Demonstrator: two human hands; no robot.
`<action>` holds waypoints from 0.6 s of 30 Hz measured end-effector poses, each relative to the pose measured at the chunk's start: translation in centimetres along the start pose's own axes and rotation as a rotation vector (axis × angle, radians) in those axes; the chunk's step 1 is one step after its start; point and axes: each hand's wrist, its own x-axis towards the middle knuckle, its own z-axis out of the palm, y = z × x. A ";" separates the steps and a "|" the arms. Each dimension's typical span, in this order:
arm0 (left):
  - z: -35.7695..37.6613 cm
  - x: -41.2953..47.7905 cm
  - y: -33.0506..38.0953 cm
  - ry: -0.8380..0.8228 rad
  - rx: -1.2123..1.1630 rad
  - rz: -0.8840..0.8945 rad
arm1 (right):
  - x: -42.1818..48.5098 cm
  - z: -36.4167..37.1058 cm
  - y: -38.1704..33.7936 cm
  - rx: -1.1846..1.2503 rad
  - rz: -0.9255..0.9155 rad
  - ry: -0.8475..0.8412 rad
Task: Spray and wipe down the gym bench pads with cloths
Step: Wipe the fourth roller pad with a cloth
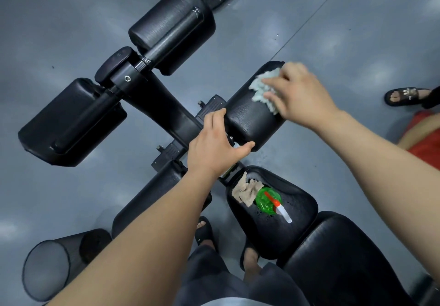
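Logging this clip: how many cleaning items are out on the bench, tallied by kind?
Cloths: 2 (pale green cloth under the right hand on the roller pad; beige cloth on the seat pad)
Spray bottles: 1 (green spray bottle, also on the seat pad)
Total: 3

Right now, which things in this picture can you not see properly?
Head view:
- pad surface under the pale cloth: hidden by the cloth and the right hand.
- spray bottle: seen from above, fill level unclear.
- bench frame behind the left hand: covered.
- second person: cut off by the right edge.
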 end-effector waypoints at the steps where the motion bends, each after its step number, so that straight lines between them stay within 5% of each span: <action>1: 0.0 0.0 0.1 0.000 -0.004 -0.001 | 0.7 0.2 1.1 0.003 0.074 0.052; 5: 0.0 0.0 0.1 0.007 -0.006 -0.009 | 2.6 1.3 1.8 0.073 0.247 0.109; 14: -0.2 0.0 0.2 0.014 -0.006 -0.009 | -1.9 2.2 -5.1 0.168 -0.177 -0.028; 18: -0.1 0.0 0.2 0.022 -0.005 -0.003 | -0.2 1.8 -0.7 0.061 -0.051 0.038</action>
